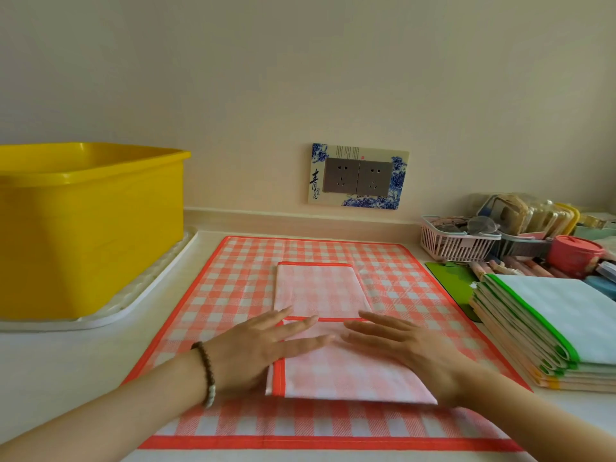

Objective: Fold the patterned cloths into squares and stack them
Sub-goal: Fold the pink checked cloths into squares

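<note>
On the counter, atop a spread red-check cloth [233,285], lies the part-folded pink-check cloth [346,375]; left hand [263,345] & right hand [410,348] press it, fingers straight, gripping nothing; prob. thin, light, limp, slides easily; pinch at hemmed corners; stack of folded cloths [546,328] near, to the right.

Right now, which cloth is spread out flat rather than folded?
The big red-checked cloth; the paler cloth on it is folded, and the green-edged stack is folded too.
</note>
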The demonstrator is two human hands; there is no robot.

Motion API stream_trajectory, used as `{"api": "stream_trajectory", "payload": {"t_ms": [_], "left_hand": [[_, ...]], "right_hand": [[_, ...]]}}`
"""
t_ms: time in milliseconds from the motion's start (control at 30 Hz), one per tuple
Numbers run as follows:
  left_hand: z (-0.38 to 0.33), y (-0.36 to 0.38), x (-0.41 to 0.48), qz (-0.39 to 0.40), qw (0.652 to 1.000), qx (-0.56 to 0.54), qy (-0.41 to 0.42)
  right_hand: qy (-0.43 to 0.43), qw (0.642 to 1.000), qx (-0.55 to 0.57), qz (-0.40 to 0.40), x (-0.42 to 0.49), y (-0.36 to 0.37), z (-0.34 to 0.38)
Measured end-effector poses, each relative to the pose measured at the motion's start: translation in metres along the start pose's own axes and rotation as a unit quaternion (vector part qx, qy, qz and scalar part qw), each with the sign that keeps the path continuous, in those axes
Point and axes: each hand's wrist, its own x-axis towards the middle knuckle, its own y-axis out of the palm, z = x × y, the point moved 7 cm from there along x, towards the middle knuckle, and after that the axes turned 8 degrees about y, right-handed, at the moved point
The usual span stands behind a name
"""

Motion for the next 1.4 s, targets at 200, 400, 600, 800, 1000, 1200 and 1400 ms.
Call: {"api": "stream_trajectory", "payload": {"t_ms": [200, 400, 600, 800, 1000, 1200, 1400], "left_hand": [[0.009, 0.021, 0.000, 0.070, 0.988, -0.109, -0.083], [0.012, 0.020, 0.001, 0.111, 0.984, -0.097, -0.098], [0.041, 0.018, 0.001, -0.027, 0.971, -0.184, -0.150], [0.080, 0.018, 0.000, -0.122, 0.901, -0.313, -0.276], [0.103, 0.026, 0.002, -0.199, 0.843, -0.353, -0.354], [0.111, 0.040, 0.007, -0.189, 0.823, -0.346, -0.409], [0.117, 0.039, 0.018, -0.147, 0.846, -0.319, -0.402]], "right_hand": [[0.012, 0.999, 0.009, 0.042, 0.006, 0.017, -0.005], [0.034, 0.998, 0.008, 0.061, 0.010, 0.023, -0.016], [0.048, 0.998, 0.001, 0.032, 0.020, 0.017, -0.030], [0.193, 0.947, 0.240, -0.091, 0.038, -0.008, -0.047], [0.269, 0.879, 0.353, -0.174, 0.060, -0.002, -0.084], [0.330, 0.851, 0.344, -0.222, 0.068, 0.004, -0.093], [0.384, 0.877, 0.248, -0.150, 0.080, 0.009, -0.096]]}}
